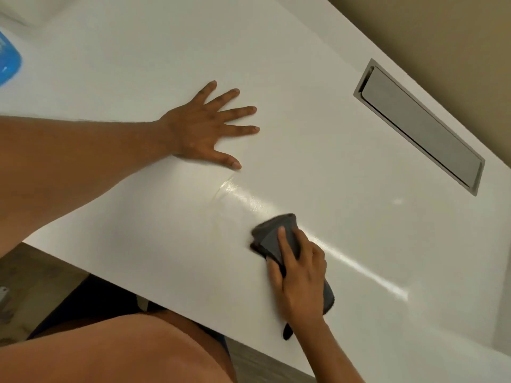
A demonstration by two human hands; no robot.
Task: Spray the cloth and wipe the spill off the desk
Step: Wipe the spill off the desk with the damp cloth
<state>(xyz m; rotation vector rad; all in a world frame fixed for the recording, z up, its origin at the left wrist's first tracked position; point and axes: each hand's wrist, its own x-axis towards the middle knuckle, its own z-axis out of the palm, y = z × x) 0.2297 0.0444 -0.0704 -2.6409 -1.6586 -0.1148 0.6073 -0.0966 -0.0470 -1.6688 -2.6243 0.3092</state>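
Note:
A folded dark grey cloth lies pressed on the white desk, and my right hand grips it from above near the desk's front edge. A thin wet streak of spill glistens just beyond the cloth, toward my left hand. My left hand rests flat on the desk with its fingers spread and holds nothing. A blue object shows partly at the far left edge; I cannot tell whether it is the spray bottle.
A grey rectangular cable flap is set into the desk at the back right. Beyond the desk's right edge is a beige wall. My knees and a wood-look floor show below the front edge.

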